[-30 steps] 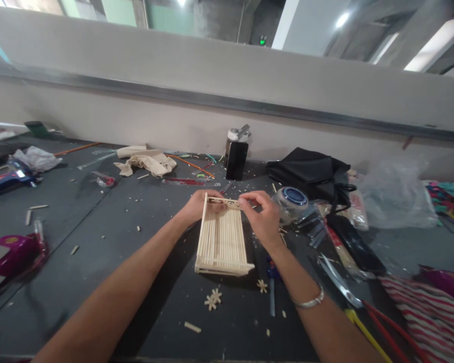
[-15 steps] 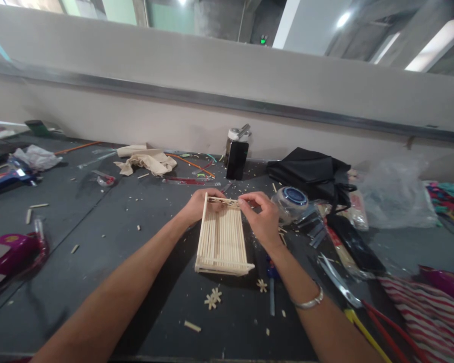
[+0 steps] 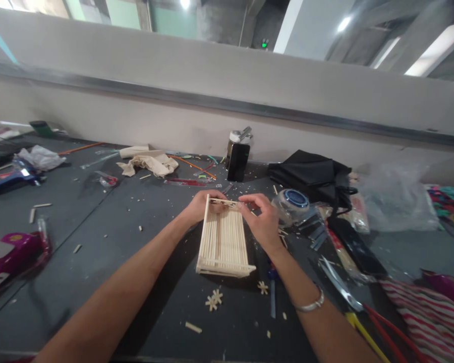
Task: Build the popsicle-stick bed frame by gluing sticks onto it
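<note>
Stick tray (image 3: 227,237) lies lengthwise before the person, so both hands reach its far bar. Just in front of it, stick stars (image 3: 214,300) and wood scraps (image 3: 193,327) sit loose on the dark worktop (image 3: 136,297); to its right are scissors (image 3: 345,291). At its far end, the left hand (image 3: 200,207) grips the left corner, seemingly as a brace, while the right hand (image 3: 264,222) pinches near the right corner, probably for finer control. Beyond the tray, a phone (image 3: 238,162) stands against a bottle (image 3: 234,136), likely propped upright. Farther behind rises a pale partition (image 3: 212,116), with ceiling lights (image 3: 344,23) past it.
</note>
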Demonstrator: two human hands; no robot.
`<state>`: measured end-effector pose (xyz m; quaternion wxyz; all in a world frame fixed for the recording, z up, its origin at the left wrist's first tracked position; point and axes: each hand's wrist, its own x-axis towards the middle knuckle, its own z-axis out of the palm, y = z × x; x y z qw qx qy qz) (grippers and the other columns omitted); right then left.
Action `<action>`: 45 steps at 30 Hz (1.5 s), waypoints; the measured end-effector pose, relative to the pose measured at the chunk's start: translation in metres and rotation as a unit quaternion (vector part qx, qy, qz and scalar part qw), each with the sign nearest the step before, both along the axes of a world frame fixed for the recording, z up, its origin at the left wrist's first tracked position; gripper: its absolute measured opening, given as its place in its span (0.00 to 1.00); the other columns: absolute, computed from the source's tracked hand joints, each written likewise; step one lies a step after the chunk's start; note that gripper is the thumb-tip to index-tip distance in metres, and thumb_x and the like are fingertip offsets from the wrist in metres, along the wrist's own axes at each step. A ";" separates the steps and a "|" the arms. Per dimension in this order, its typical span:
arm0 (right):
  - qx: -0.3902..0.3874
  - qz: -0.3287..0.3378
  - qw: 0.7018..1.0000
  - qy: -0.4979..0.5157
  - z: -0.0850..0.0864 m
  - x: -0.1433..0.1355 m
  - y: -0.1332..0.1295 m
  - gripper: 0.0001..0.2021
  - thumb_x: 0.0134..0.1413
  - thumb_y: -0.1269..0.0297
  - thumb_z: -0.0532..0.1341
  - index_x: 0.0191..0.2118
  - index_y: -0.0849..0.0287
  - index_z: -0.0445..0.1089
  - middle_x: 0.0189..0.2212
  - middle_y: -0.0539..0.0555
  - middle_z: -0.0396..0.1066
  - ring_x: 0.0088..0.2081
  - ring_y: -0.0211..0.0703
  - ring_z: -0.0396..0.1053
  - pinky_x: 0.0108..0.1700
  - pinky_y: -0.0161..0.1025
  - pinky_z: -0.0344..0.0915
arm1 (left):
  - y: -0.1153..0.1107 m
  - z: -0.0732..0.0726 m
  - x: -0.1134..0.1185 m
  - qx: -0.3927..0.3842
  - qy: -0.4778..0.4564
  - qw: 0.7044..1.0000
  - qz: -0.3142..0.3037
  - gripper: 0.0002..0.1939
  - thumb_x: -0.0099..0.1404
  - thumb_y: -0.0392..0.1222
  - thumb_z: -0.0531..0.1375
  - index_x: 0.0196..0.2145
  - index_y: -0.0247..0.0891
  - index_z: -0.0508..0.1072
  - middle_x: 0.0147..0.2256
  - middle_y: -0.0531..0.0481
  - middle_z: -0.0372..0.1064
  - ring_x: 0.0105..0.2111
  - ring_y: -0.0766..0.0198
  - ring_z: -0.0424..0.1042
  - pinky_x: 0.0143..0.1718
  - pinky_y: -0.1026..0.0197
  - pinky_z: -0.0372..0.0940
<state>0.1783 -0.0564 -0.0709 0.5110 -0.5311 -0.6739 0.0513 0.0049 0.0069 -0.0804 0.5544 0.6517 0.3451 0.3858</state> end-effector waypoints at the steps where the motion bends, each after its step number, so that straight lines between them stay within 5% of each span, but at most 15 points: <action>1: 0.001 0.001 1.000 -0.002 0.000 0.000 0.000 0.04 0.52 0.66 0.61 0.34 0.55 0.72 0.32 0.52 0.73 0.37 0.44 0.68 0.41 0.42 0.64 | 0.000 0.000 0.000 -0.001 0.001 1.000 0.001 0.10 0.48 0.40 0.66 0.28 0.32 0.74 0.24 0.51 0.69 0.23 0.69 0.65 0.26 0.65 0.59; 13: 0.013 0.026 0.997 -0.069 0.000 -0.003 0.002 0.08 0.52 0.65 0.62 0.40 0.55 0.72 0.38 0.54 0.72 0.44 0.47 0.67 0.48 0.46 0.63 | -0.002 0.006 0.001 0.004 0.012 1.000 0.001 0.09 0.48 0.40 0.65 0.27 0.32 0.74 0.22 0.53 0.66 0.22 0.71 0.62 0.25 0.66 0.56; 45: -0.033 0.039 0.994 -0.096 0.000 -0.003 0.014 0.03 0.48 0.71 0.60 0.29 0.56 0.69 0.31 0.52 0.72 0.38 0.47 0.67 0.43 0.43 0.62 | 0.000 0.001 -0.001 0.019 0.010 1.000 -0.014 0.10 0.49 0.40 0.65 0.28 0.32 0.72 0.23 0.54 0.66 0.23 0.71 0.62 0.27 0.67 0.57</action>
